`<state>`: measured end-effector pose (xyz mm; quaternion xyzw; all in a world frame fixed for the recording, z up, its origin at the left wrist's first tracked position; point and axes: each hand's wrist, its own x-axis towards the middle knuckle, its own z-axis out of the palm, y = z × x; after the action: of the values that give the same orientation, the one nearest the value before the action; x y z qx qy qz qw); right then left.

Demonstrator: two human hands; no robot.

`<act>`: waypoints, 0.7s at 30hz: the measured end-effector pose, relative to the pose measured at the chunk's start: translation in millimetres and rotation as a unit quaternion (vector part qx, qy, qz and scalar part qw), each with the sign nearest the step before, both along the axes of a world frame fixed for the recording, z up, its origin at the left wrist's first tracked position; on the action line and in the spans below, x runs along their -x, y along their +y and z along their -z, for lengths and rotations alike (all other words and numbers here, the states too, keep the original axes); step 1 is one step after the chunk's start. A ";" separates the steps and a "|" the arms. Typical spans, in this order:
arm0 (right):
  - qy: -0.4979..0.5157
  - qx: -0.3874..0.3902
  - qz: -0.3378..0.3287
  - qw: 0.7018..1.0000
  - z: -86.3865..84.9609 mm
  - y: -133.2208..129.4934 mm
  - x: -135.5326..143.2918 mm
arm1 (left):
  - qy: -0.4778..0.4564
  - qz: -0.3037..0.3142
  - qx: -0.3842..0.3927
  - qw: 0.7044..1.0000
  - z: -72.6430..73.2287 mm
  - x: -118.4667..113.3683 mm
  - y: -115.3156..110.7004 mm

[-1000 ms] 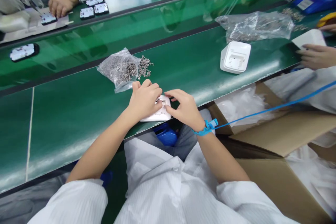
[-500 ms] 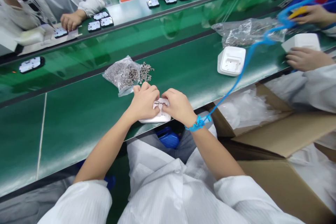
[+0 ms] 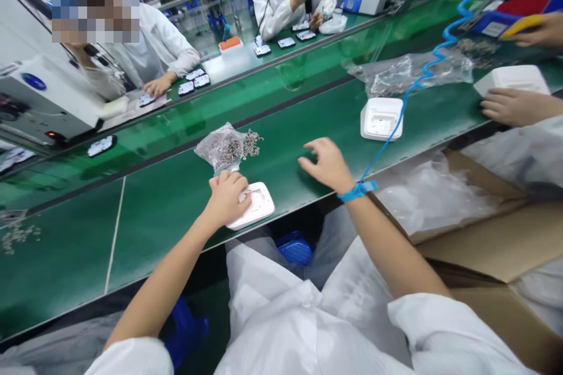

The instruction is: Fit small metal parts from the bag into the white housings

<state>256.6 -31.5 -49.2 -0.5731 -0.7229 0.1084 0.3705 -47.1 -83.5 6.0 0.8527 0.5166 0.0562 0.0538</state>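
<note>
Diagonally, a green bench (image 3: 167, 199) spans the scene; over it, a worker's right hand (image 3: 328, 164) is spread, while the left hand (image 3: 226, 199) curls over the left side of a white casing (image 3: 260, 205) near the edge, its grip unclear. Beyond lie a clear bag (image 3: 215, 147) and small metal parts (image 3: 253, 143).

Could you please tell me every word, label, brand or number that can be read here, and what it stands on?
No text is readable.
Blue oval badge on the white machine: too small.
Pale label on the blue bin: too blurred.
White housing under the left hand: no lettering can be made out.
</note>
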 end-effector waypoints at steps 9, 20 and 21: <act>-0.182 0.028 0.318 0.930 17.1 28.0 -78.5 | 0.079 -0.211 -0.082 0.971 -23.0 192.5 -20.4; -0.133 -0.106 -0.038 0.985 10.9 -71.3 36.2 | -0.124 -0.031 -0.168 0.977 24.6 54.3 32.8; -0.098 -0.102 -0.090 0.986 7.5 -67.8 38.4 | -0.153 0.022 -0.164 0.974 32.7 42.8 38.1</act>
<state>218.3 -99.3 -56.6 -0.4725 -0.8118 0.0108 0.3431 -89.9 -45.4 -26.8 0.8424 0.4669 0.2688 -0.0069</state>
